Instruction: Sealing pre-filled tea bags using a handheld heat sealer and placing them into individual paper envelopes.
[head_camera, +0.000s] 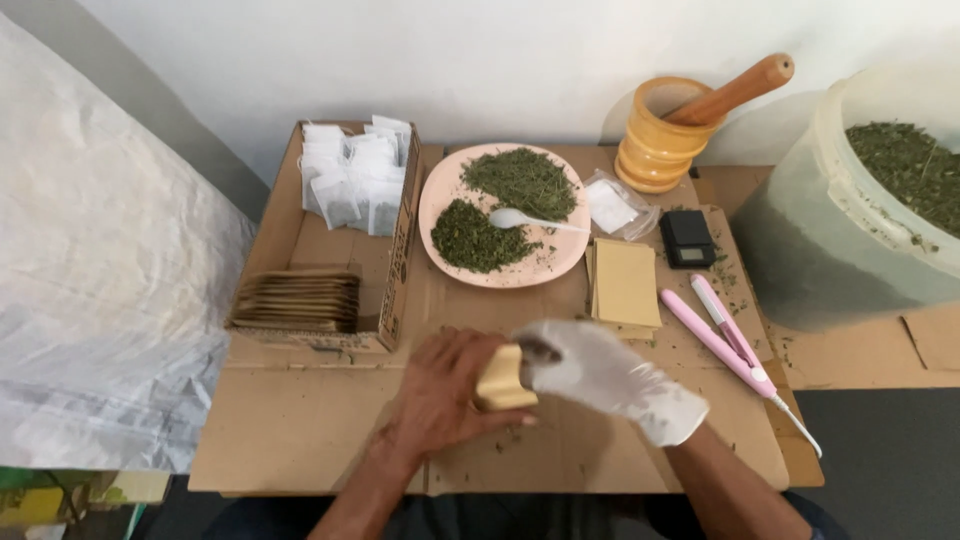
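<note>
My bare left hand grips a small tan paper pouch just above the flattened cardboard. My right hand, in a white glove, has its fingertips at the pouch's open top; whether it holds anything I cannot tell. Behind them a pink plate carries two heaps of dried green leaf and a white spoon. A stack of tan pouches lies to the right of the plate.
An open cardboard box at the left holds white sachets and stacked tan pouches. Also here: a wooden mortar with pestle, black pocket scale, pink sealing tongs, a big bucket of dried leaf, a white sack.
</note>
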